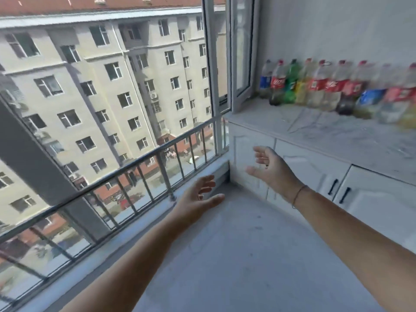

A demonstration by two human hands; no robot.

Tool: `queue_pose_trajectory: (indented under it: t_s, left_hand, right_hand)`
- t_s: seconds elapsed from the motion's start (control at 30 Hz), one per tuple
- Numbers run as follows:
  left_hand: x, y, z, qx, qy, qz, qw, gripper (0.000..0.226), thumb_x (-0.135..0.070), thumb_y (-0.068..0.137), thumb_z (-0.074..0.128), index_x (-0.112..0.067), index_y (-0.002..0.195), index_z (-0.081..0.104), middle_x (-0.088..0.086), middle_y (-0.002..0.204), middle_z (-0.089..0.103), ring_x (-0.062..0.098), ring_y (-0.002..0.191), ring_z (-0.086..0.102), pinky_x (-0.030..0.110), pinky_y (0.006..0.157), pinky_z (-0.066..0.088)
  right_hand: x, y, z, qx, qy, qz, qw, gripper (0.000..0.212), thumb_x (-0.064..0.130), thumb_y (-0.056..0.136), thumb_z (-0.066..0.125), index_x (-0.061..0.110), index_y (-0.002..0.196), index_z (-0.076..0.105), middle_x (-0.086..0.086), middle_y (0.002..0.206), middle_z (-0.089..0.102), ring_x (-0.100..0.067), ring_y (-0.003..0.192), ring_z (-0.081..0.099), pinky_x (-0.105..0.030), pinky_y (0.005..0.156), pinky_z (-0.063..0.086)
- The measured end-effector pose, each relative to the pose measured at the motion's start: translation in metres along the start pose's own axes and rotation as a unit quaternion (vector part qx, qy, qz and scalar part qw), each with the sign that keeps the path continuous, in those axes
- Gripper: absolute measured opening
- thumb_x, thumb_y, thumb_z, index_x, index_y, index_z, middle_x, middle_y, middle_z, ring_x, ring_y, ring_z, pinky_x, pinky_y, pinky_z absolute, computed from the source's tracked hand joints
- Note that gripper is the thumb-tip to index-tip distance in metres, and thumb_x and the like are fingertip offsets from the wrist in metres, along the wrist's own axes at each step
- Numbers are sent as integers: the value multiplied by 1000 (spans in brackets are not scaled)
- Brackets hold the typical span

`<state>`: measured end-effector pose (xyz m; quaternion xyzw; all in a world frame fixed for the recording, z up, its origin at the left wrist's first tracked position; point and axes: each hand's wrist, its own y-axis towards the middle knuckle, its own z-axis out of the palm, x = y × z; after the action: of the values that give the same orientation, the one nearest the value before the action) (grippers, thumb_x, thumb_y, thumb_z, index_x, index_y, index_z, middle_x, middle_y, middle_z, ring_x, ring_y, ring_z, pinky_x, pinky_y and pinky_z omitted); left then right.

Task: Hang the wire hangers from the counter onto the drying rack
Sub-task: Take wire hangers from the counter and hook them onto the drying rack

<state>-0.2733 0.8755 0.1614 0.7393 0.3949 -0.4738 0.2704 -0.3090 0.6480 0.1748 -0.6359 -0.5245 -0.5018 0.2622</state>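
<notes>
Both hands empty. Left hand (198, 199) out front and low over the floor (236, 255), fingers loose and spread, gripping nothing. Right hand (270, 167) higher, fingers released, palm turned inward, in front of the cabinet (371, 199) and below the counter (337, 140) edge.

Wire hangers: not clearly visible. Thin lines (301, 123) on the counter near its left end could be them, too blurred to tell from marble veining. If so, they lie up and right of the right hand, flat, long axis roughly along the counter's front edge. The right hand is nearer; the left is well apart, on the railing (135, 163) side. Drying rack not in view.

Row of plastic bottles (315, 86) along the counter's back edge against the wall, upright, touching side by side. Some hold dark liquid at the bottom, some yellowish; the right ones are blurred. Cabinet doors closed, contents hidden. Open window sash (242, 52) over the counter's left corner.

Likely step: reach up to the counter, nothing picked up yet.
</notes>
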Motion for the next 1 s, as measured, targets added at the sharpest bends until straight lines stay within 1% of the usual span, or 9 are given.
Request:
queue_pose_trajectory:
  t_s: [0.17, 0.3, 0.4, 0.53, 0.63, 0.7, 0.87, 0.93, 1.0]
  left_hand:
    - [-16, 78, 45, 70, 6, 27, 997, 59, -23, 81, 70, -21, 134, 45, -3, 127, 57, 6, 117, 52, 31, 106, 38]
    - [-22, 148, 79, 114, -8, 50, 992, 57, -25, 79, 73, -23, 130, 47, -4, 123, 59, 10, 117, 54, 33, 105, 40]
    - [-33, 201, 102, 146, -17, 59, 987, 62, -33, 76, 74, -22, 131, 48, -4, 123, 59, 10, 117, 53, 33, 105, 40]
    - [-48, 264, 133, 194, -12, 73, 978, 57, -26, 81, 70, -20, 133, 47, -4, 124, 58, 10, 117, 53, 33, 106, 39]
    - [-55, 308, 160, 227, -15, 81, 970, 57, -27, 80, 72, -21, 130, 48, -5, 123, 59, 10, 117, 53, 31, 105, 39]
    - [-56, 335, 179, 244, -18, 80, 966, 58, -36, 74, 74, -28, 126, 49, -10, 120, 60, 6, 115, 54, 32, 104, 39]
    - [-63, 393, 231, 268, -16, 78, 960, 61, -45, 66, 70, -33, 122, 50, -15, 117, 60, 3, 113, 54, 31, 104, 40]
    - [-67, 416, 253, 268, -14, 77, 960, 61, -44, 68, 71, -31, 124, 51, -13, 117, 61, 3, 113, 54, 31, 103, 41]
    - [-69, 441, 276, 263, -21, 72, 962, 54, -35, 76, 73, -29, 125, 51, -11, 118, 61, 4, 113, 55, 33, 104, 41]
  right_hand:
    - [-37, 25, -55, -75, -3, 39, 996, 57, 16, 78, 72, 12, 129, 46, -3, 119, 49, -15, 112, 48, -23, 91, 36]
    - [-62, 53, -97, -137, -18, 63, 988, 55, 15, 78, 72, 12, 127, 47, -2, 118, 50, -14, 110, 48, -22, 89, 35]
    - [-78, 75, -130, -179, -23, 80, 980, 52, 17, 79, 71, 15, 126, 48, 1, 121, 50, -14, 112, 49, -23, 89, 35]
    - [-102, 95, -169, -238, -31, 118, 964, 49, 20, 79, 72, 18, 123, 49, 5, 123, 52, -13, 113, 50, -24, 92, 39]
    - [-123, 106, -193, -277, -32, 147, 949, 48, 20, 79, 71, 18, 122, 50, 6, 120, 52, -13, 113, 50, -23, 89, 38]
    - [-136, 113, -208, -294, -26, 166, 941, 46, 19, 80, 70, 18, 121, 51, 5, 119, 53, -11, 112, 50, -21, 84, 38]
    - [-174, 138, -253, -317, -15, 190, 929, 43, 17, 80, 69, 19, 120, 52, 4, 117, 54, -10, 111, 50, -21, 88, 35]
    - [-191, 153, -275, -322, -14, 191, 927, 43, 16, 80, 70, 18, 120, 53, 3, 117, 55, -10, 109, 51, -21, 89, 35]
    - [-210, 170, -297, -320, -12, 188, 928, 39, 14, 79, 70, 20, 115, 53, 2, 116, 56, -12, 109, 52, -22, 89, 36]
